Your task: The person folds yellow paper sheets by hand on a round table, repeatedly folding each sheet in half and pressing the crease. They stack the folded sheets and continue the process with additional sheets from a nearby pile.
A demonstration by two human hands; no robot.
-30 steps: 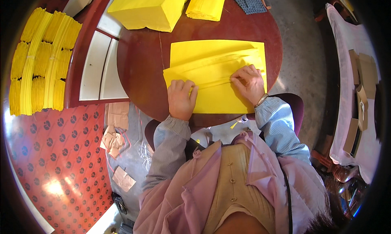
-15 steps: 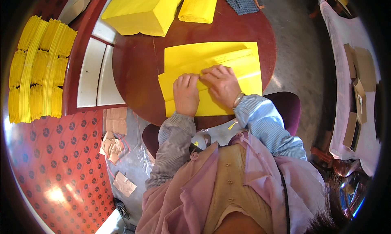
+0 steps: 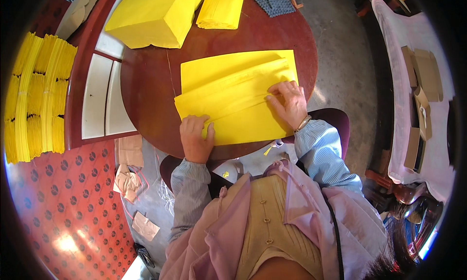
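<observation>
Touching yellow paper, left hand and right hand show unclear grip; dark emblems pattern red sheeting.

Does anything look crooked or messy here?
Yes: the folded yellow strip slants across the yellow sheet, so their edges don't line up. Crumpled brown paper also lies on the floor, like litter.

Rocking my pink jacket open over a tan top. Sleeves are blue-and-white striped, plus I've got a shiny bangle on the right.
</observation>
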